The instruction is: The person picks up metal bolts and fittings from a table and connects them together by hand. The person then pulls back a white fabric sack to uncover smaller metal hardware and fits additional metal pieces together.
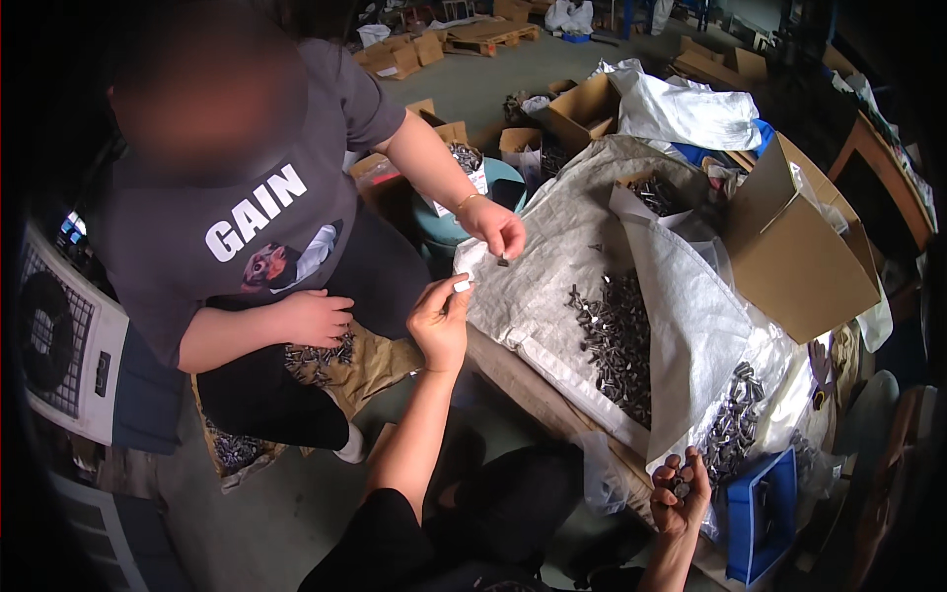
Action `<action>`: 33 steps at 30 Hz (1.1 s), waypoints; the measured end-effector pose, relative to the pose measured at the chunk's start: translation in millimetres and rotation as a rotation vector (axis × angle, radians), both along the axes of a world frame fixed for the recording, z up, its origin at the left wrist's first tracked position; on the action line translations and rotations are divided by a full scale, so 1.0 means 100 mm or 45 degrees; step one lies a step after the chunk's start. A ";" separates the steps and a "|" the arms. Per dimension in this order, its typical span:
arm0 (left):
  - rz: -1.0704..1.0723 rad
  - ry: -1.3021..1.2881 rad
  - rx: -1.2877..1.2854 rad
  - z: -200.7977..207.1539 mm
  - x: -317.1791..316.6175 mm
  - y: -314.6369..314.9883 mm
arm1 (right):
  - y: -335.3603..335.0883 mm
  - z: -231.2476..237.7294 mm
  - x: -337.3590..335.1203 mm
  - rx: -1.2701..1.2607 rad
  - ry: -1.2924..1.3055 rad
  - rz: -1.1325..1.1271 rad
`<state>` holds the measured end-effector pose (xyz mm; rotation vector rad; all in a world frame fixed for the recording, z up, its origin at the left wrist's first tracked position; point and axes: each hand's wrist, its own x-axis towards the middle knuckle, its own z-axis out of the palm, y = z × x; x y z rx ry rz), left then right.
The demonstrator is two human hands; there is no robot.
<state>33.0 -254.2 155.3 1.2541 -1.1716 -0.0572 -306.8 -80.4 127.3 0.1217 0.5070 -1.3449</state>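
My left hand [441, 326] is raised in the middle, thumb and fingers pinching a small white piece [462, 285]. Just beyond it, a co-worker's hand [491, 225] holds a small dark metal piece [503, 261]; the two hands are close but apart. At the lower right, my right hand [683, 508] is palm up, its fingers curled round several small dark metal pieces [679, 482]. Beside that hand lies a heap of metal bolts [735, 419]. A larger pile of dark bolts [617, 345] spreads over a white woven sheet [552, 281].
A blue plastic crate [762, 518] stands right of my right hand. Behind the sheet is a large open cardboard box [804, 237]. The co-worker sits opposite at left, other hand [314, 319] over bolts on a brown sack [370, 370]. Boxes of parts [464, 158] stand farther back.
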 end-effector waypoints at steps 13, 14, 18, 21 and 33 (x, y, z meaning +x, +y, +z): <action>-0.404 0.314 0.590 -0.45 -0.16 -0.16 | -0.04 0.06 0.02 0.080 0.067 -0.063; -0.454 0.277 0.732 -0.53 -0.20 -0.20 | -0.04 0.11 0.04 0.117 0.087 -0.099; -0.364 -0.292 0.932 -0.72 -0.27 -0.39 | -0.04 0.13 0.05 0.175 0.085 -0.134; -0.138 -0.722 1.009 -0.74 -0.43 -0.51 | -0.03 0.13 0.04 0.172 0.069 -0.138; -0.358 -0.122 0.809 -0.90 -0.24 -0.40 | -0.06 0.16 0.05 0.179 0.061 -0.154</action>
